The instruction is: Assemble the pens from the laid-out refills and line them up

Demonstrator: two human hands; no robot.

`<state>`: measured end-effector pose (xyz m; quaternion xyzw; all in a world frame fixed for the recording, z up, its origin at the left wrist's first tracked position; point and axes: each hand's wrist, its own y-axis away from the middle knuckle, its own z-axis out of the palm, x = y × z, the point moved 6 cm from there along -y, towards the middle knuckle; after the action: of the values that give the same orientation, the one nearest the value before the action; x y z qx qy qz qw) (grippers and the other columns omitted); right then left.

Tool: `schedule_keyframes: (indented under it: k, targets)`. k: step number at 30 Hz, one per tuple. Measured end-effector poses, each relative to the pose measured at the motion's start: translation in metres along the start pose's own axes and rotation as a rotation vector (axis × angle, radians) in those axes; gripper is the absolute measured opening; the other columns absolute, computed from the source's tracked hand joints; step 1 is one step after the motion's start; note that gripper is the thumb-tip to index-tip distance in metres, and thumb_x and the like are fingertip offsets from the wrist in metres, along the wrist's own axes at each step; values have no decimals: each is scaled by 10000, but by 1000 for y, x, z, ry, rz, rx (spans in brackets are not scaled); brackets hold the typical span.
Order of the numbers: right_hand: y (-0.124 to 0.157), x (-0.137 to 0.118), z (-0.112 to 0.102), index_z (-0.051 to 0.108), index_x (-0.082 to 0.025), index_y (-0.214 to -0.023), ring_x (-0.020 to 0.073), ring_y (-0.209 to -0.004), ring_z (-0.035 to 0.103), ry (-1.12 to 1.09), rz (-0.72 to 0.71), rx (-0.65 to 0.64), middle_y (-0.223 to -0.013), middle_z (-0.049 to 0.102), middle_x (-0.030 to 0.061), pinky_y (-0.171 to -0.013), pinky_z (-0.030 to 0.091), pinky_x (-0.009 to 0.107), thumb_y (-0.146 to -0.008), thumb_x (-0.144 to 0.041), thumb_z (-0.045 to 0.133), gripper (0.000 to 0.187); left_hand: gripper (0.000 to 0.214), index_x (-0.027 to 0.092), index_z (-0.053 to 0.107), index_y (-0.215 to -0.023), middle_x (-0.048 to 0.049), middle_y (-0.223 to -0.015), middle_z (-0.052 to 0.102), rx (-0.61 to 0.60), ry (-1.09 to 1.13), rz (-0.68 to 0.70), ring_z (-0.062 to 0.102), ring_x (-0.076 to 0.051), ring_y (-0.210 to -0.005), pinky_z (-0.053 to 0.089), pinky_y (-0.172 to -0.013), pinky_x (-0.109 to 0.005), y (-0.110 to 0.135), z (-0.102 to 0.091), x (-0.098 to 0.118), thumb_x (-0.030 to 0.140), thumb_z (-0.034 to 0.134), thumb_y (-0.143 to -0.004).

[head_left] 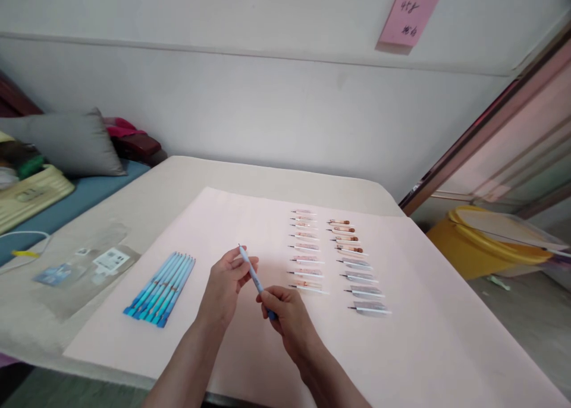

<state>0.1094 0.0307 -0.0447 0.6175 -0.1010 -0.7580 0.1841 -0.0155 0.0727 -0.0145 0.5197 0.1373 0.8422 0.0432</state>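
The blue pen [255, 278] was positioned above the pink sheet [241, 215], tip directed to 11 o'clock. The left hand [226, 282] pinched the barrel near the tip; the right hand [289, 314] gripped the rear end. Relative to this pen, a row of capped-looking blue pens [163, 288] lay at 9 o'clock, with clear packaging [82, 283] beyond. Slim dark-tipped pieces [363, 278] lay in two columns between 1 and 4 o'clock.

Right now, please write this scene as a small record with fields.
Left hand: holds the pen near its tip
Right hand: holds the same pen toward its other end
Blue pens: side by side, left of the hands
Thin sticks: dark-tipped, two columns of eight
Surface: pink sheet on a table
Plastic bag: left of the blue pens
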Motion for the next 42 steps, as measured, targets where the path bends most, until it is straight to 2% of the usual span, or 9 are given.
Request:
schedule_keyframes:
  k: [3, 6, 10, 17, 25, 29, 35, 39, 42]
  targets:
    - [-1, 0, -1, 636, -120, -676, 44, -419, 275, 36, -16, 22, -497, 453, -34, -415, 136, 210, -715, -293, 560, 193, 415, 152, 615, -1014, -72, -884, 642, 34, -68, 4, 580, -162, -827, 444, -799, -328, 1, -2, 1, 258, 720, -626]
    - [-1, 1, 0, 636, -123, -668, 46, -426, 300, 66, -18, 23, -497, 458, -34, -417, 158, 206, -710, -286, 567, 182, 361, 149, 632, -931, -15, -762, 615, 85, -135, 39, 562, -124, -739, 442, -756, -291, 2, -6, 4, 284, 728, -610]
    - [0, 1, 1, 633, -124, -679, 42, -418, 288, 22, -8, 5, -496, 467, -36, -410, 146, 203, -709, -305, 579, 191, 444, 140, 589, -992, 7, -663, 598, 84, -100, 67, 580, -141, -735, 450, -755, -309, 0, -6, 6, 253, 739, -590]
    - [1, 4, 4, 622, -97, -687, 13, -354, 216, -209, 52, -87, -489, 469, -33, -373, 53, 212, -705, -342, 634, 246, 475, 137, 527, -1074, -50, -753, 652, 40, -107, 87, 606, -176, -809, 455, -782, -346, -3, -5, 4, 218, 696, -637]
    - [6, 19, 14, 579, -117, -762, -13, -311, 132, -580, 300, -281, -495, 474, -64, -356, 29, 182, -715, -342, 659, 243, 478, 142, 538, -1073, -71, -801, 660, 2, -19, 62, 605, -169, -792, 453, -773, -335, -2, 0, 1, 223, 698, -630]
    - [7, 22, 19, 563, -134, -801, -10, -295, 108, -669, 347, -367, -499, 471, -88, -351, 43, 183, -727, -338, 646, 232, 482, 151, 539, -1075, -57, -781, 654, -9, 11, 55, 600, -164, -788, 451, -763, -322, 0, 3, 3, 222, 705, -628]
    - [8, 20, 19, 578, -129, -780, -9, -299, 148, -650, 312, -319, -501, 477, -77, -351, 47, 183, -711, -332, 652, 227, 464, 154, 541, -1070, -50, -756, 645, -20, 16, 41, 601, -170, -790, 448, -782, -341, 5, 5, 4, 233, 699, -641]
    - [2, 20, 15, 591, -118, -765, -8, -311, 172, -516, 241, -211, -507, 475, -60, -354, 41, 194, -703, -372, 670, 273, 469, 168, 536, -1089, -71, -872, 642, 130, -90, 47, 593, -189, -892, 420, -846, -362, 7, -9, 8, 264, 689, -657]
    - [-1, 23, 13, 596, -115, -771, -10, -313, 175, -415, 175, -159, -565, 506, -40, -351, 39, 207, -726, -397, 647, 290, 464, 212, 521, -1112, -69, -1033, 604, 301, -154, 198, 559, -178, -982, 399, -866, -324, 11, -19, 23, 274, 668, -676]
